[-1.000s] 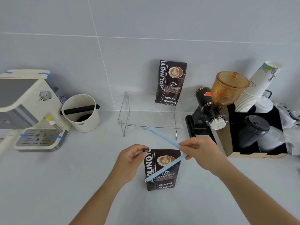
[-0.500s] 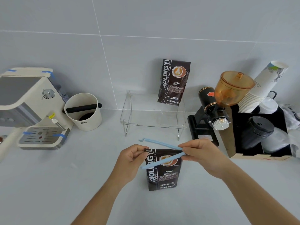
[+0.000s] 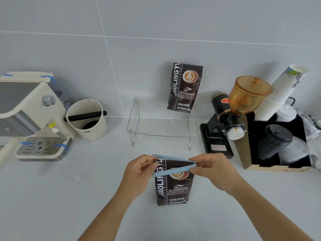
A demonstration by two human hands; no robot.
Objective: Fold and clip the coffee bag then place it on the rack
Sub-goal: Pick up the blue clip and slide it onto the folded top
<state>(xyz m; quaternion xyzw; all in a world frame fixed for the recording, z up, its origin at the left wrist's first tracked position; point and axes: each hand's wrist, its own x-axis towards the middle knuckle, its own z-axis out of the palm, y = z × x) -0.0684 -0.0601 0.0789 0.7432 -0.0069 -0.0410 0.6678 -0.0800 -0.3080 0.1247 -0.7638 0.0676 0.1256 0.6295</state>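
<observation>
On the counter (image 3: 52,197), just in front of the clear rack (image 3: 163,131), stands a dark coffee bag (image 3: 173,188), upright on its base so both hands can work at its top. Left hand (image 3: 139,173) pinches the bag's folded top corner between thumb and fingers, apparently to keep the fold from springing open. Right hand (image 3: 213,169) is pinched on the hinge end of a pale blue clip (image 3: 173,168); the clip's two arms straddle the top of the bag, one behind and one across the front, meeting at the right and apart at the left. I judge the clip is placed so because it must close over the fold; it does not look latched yet.

Counting: two coffee bags, the one in hand and a second bag (image 3: 185,87) leaning against the wall on the rack's back right, which leaves room beside it. One clip, one rack, one espresso machine (image 3: 29,117), one knock box (image 3: 88,119), one grinder (image 3: 243,103), one stack of paper cups (image 3: 279,94); I cannot count the cups within it.
</observation>
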